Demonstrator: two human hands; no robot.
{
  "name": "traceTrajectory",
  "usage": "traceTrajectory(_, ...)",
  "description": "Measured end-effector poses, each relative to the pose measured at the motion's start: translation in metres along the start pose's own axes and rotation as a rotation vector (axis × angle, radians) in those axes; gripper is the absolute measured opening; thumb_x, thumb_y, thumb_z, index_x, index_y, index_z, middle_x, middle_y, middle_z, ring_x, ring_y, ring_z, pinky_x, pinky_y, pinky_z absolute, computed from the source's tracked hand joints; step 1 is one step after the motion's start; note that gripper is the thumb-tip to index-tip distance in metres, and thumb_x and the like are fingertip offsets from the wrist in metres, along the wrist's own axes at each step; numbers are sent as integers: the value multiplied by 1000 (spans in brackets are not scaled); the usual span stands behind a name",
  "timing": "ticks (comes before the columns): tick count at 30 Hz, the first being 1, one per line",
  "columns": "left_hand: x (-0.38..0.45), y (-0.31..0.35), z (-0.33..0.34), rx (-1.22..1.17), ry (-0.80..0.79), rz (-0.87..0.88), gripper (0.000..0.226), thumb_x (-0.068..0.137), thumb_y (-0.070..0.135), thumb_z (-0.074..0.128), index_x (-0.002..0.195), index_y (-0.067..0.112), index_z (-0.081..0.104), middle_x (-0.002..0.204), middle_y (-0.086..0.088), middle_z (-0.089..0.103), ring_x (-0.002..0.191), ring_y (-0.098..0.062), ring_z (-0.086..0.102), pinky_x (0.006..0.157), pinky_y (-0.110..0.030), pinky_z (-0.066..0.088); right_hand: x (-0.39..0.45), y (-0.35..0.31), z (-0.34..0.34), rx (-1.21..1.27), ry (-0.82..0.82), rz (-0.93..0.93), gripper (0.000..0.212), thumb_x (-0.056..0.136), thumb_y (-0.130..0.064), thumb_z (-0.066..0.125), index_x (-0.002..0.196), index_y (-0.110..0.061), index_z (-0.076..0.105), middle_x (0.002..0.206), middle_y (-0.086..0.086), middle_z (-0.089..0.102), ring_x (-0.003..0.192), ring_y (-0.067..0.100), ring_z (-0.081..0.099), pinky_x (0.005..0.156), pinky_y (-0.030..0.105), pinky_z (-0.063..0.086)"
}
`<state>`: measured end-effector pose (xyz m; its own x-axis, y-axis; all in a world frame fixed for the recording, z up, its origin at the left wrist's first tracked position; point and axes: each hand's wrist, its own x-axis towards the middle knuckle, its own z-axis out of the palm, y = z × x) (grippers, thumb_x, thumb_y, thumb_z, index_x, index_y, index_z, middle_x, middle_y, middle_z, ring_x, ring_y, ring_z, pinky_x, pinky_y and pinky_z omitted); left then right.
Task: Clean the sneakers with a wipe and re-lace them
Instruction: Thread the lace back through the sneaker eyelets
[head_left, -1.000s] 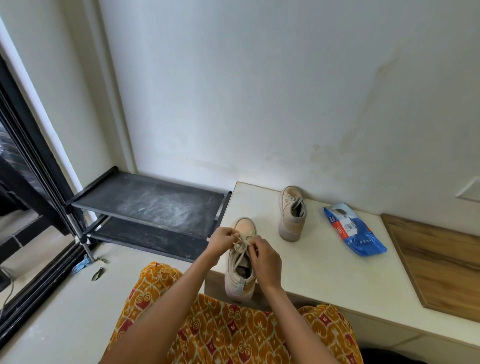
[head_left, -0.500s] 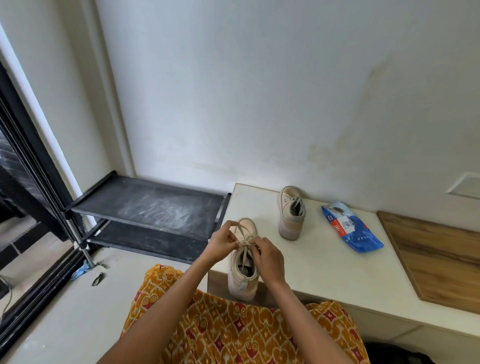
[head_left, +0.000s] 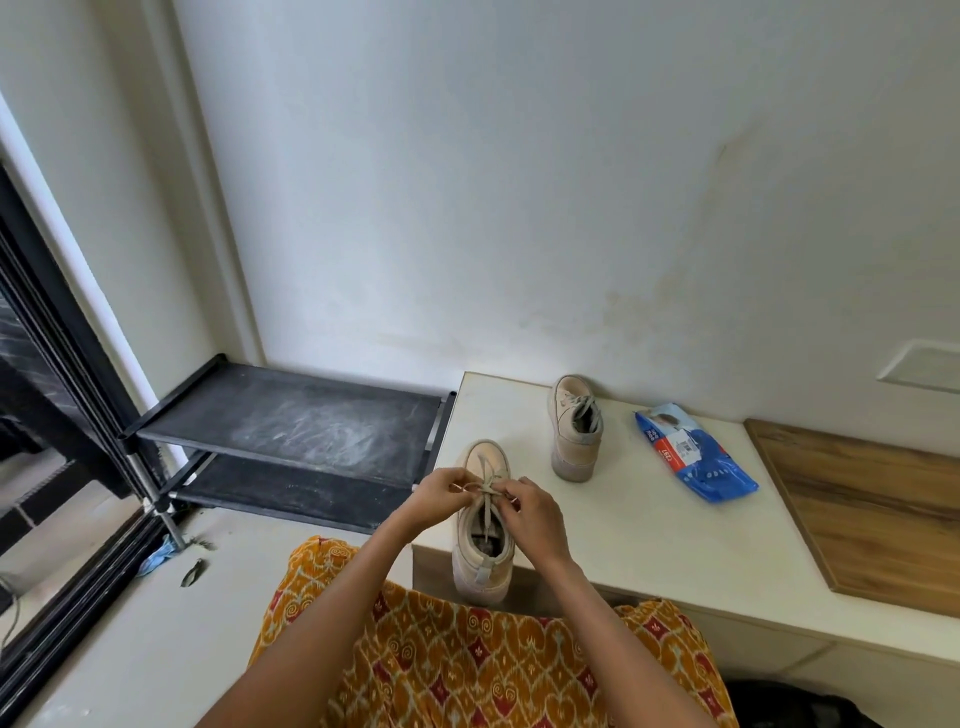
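Your left hand (head_left: 439, 493) and right hand (head_left: 530, 512) each pinch the lace (head_left: 487, 488) over the near sneaker (head_left: 480, 525) at the white bench's (head_left: 649, 540) left edge; it looks like a bow, though that's unclear. The far sneaker (head_left: 575, 428) stands near the wall, the blue wipes pack (head_left: 693, 452) to its right.

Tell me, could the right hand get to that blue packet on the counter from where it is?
Probably yes. The right hand is busy pinching the lace of the near sneaker, but bare counter lies between it and the blue packet; nothing blocks the way.
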<state>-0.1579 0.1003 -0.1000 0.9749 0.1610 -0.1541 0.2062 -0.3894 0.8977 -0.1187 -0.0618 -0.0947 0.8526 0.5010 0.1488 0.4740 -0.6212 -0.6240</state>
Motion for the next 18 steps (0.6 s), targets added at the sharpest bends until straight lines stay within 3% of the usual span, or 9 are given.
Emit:
traceTrajectory(3,-3,0,1,-52,33,37,10,90,19,62,94,13,68,87,0,68,84,-10,63,76,-21,51,-1,5,-7,124,-64,32,31,90,-32,59,120,-23,60,114,-9,57,87,9,60,74,18,50)
traceTrajectory(8,2,0,13,-53,205,-51,17,85,28,67,80,12,66,76,-2,68,74,-12,65,69,-22,54,-4,14,-14,261,194,255,21,96,-27,48,105,-15,63,106,-2,59,89,10,56,76,21,44)
traceTrajectory(13,8,-1,24,-80,274,-154,26,87,34,63,76,11,60,76,-7,66,75,-19,64,77,-38,55,-5,5,-14,286,-137,279,25,98,-29,45,80,-17,58,75,-5,55,68,5,52,56,12,37)
traceTrajectory(15,7,0,24,-94,285,-158,21,86,32,65,80,12,61,77,-5,66,76,-17,65,75,-36,56,-3,1,-10,342,-144,303,25,98,-31,45,82,-17,58,77,-4,58,71,8,55,60,14,43)
traceTrajectory(18,4,4,19,-103,274,-104,14,86,24,66,97,17,62,82,-4,68,76,-12,66,66,-22,54,1,-2,-5,390,-78,355,27,95,-34,50,73,-21,58,72,-4,60,70,12,58,64,24,50)
